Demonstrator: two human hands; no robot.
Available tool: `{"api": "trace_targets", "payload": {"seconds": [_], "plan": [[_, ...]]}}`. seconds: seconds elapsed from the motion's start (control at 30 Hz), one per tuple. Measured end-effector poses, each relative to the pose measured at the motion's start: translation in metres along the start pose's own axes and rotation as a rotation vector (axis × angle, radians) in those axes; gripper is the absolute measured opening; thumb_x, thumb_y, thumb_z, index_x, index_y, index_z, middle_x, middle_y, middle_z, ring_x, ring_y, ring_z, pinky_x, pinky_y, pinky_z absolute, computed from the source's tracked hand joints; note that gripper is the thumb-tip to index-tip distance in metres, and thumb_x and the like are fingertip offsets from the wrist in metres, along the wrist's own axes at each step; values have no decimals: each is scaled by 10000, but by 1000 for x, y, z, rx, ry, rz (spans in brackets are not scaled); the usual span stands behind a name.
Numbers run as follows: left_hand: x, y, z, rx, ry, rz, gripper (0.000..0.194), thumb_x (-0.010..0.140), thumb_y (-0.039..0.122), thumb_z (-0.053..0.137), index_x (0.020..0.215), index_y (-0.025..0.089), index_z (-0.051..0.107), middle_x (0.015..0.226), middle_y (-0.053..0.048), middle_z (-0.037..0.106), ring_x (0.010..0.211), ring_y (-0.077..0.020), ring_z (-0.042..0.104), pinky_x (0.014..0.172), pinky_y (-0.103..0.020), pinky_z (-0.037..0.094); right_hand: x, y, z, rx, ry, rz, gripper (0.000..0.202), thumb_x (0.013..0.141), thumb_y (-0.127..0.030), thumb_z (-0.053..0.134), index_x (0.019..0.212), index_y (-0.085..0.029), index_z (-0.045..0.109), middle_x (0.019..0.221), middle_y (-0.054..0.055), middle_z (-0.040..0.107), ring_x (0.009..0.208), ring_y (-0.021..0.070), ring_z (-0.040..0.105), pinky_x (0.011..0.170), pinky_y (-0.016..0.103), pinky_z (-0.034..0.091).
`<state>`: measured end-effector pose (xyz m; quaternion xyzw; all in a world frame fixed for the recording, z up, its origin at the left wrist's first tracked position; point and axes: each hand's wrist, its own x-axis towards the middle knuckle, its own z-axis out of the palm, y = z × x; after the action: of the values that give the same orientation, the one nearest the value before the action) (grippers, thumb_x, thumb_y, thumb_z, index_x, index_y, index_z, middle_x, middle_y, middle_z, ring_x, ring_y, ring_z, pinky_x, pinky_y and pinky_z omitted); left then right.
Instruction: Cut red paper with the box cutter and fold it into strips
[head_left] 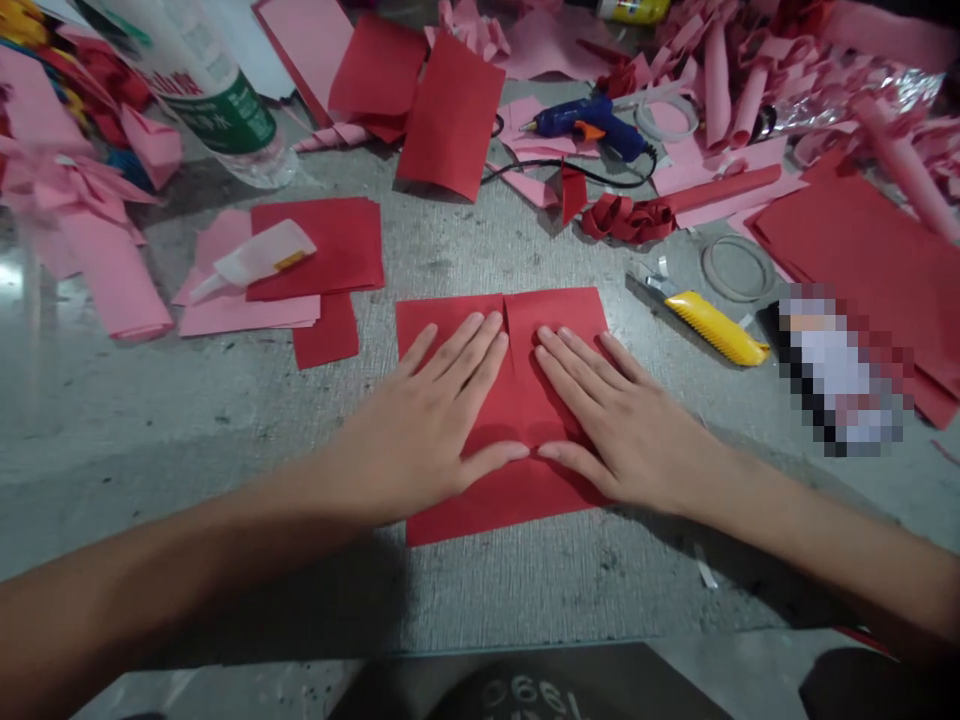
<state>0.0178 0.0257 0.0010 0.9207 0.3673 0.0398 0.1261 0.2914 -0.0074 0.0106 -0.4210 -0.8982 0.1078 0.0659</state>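
Observation:
A red paper sheet (525, 480) lies on the grey table, with a vertical slit or crease near the middle of its top edge. My left hand (442, 410) rests flat on its left half, fingers spread and pointing up. On the right half lies my right hand (615, 410), also flat with its fingers apart. The two thumbs point at each other near the middle of the sheet, almost touching. Neither hand grips anything. Parts of the paper are hidden under both palms.
Red cards (345, 250) and a glue bottle (266, 253) lie left. A plastic bottle (232, 110) stands behind. A yellow cutter (716, 325), tape roll (737, 268) and blurred phone-like object (840, 370) lie right. A glue gun (592, 122) is behind, among pink scraps.

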Motion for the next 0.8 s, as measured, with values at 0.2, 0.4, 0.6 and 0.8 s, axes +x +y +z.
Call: {"api": "trace_targets", "payload": {"seconds": [0.2,0.4,0.6,0.8], "plan": [[-1,-2,3,-9,-7,-5,1012,1087,773,325,1790,80,104,1873,-162,114,1755,-338,97,1422,-601,97,-3,-2,-2,-24,-10,31,919,1125,-609,472,1812,-190,27,1845,151,206,1709,385,260,1400,661,221],[-1,-1,3,21,21,12,1033,1082,743,406,1765,8,162,1860,-205,152,1749,-363,136,1419,-597,114,-4,-3,-2,-83,-29,43,880,1138,-616,423,1798,-123,114,1845,176,211,1715,374,263,1389,650,212],[-1,-1,1,19,38,17,1014,1078,708,459,1761,10,189,1852,-219,193,1739,-382,175,1418,-590,126,-4,-4,-2,-80,-20,58,860,1138,-623,411,1794,-127,157,1848,168,223,1714,362,270,1395,620,187],[-6,-5,-2,1,28,11,999,1078,714,472,1776,64,174,1858,-190,199,1737,-374,189,1418,-587,133,-5,-2,-1,-65,-14,58,865,1133,-624,428,1801,-157,138,1847,163,240,1711,369,277,1389,643,177]]}}
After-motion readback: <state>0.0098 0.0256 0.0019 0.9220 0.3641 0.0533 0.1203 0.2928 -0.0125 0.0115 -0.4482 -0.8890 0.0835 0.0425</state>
